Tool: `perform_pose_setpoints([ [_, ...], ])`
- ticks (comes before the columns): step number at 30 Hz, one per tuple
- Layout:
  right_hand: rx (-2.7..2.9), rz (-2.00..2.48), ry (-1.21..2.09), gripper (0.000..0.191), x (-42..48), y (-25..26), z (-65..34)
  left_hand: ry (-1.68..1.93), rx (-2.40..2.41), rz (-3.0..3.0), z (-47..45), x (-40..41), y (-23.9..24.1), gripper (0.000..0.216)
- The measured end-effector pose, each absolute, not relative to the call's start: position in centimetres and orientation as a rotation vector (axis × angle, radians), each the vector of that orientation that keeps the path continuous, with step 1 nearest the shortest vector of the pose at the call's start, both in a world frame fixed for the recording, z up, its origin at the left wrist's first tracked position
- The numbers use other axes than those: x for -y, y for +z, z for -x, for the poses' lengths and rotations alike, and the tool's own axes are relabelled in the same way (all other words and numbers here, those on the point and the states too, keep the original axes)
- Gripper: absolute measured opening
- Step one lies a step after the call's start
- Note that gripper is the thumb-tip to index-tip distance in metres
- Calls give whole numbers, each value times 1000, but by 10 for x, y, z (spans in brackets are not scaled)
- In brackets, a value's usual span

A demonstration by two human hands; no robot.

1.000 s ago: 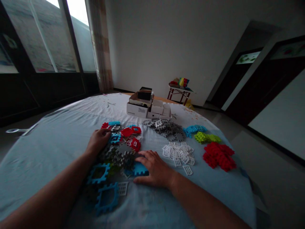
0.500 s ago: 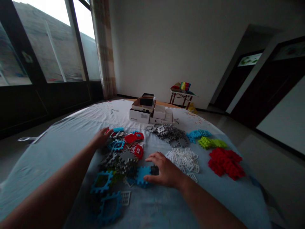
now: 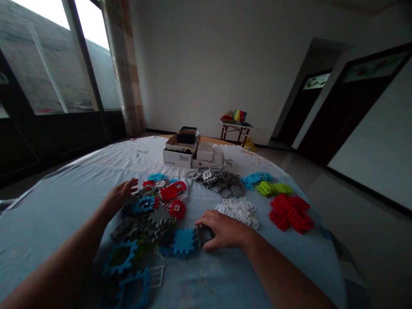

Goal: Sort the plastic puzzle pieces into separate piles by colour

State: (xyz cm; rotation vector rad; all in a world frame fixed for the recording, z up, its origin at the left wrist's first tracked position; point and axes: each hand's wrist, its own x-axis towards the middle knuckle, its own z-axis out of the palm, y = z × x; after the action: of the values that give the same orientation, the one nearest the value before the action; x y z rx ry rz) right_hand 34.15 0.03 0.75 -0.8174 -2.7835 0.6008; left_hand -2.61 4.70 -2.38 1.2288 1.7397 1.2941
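Observation:
My right hand (image 3: 222, 229) has its thumb and fingers around a dark grey toothed building tile (image 3: 204, 235) with an opening in its middle. Touching or nearly touching that tile on its left is a solid blue toothed tile (image 3: 184, 242). My left hand (image 3: 117, 198) is held at the left edge of the mixed pile, fingers stretched forward, with nothing seen in it. In this pile are red tiles (image 3: 174, 190), a blue frame tile (image 3: 143, 204) and grey tiles (image 3: 160, 217). Closer to me lie more blue frame tiles (image 3: 133, 288) and a white window piece (image 3: 157, 276).
Sorted heaps lie to the right: grey tiles (image 3: 219, 180), white window pieces (image 3: 240, 209), blue tiles (image 3: 256, 179), green tiles (image 3: 273, 189) and red tiles (image 3: 290, 212). White boxes (image 3: 177, 159) stand farther back on the cloth-covered table (image 3: 199, 283).
My right hand has closed on the dark grey tile beside the blue one. My left hand has drawn back from the far red and blue pieces. The view has turned slightly right.

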Motion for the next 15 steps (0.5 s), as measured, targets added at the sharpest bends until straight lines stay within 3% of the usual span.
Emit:
perform_pose_setpoints([
  [8, 2486, 976, 579, 63, -16, 22, -354, 1511, -1707, -992, 38, -36, -40, 50],
  [15, 2395, 1092, 366, 55, -56, 18, -348, 1408, -1868, -1190, 37, -43, -46, 53],
])
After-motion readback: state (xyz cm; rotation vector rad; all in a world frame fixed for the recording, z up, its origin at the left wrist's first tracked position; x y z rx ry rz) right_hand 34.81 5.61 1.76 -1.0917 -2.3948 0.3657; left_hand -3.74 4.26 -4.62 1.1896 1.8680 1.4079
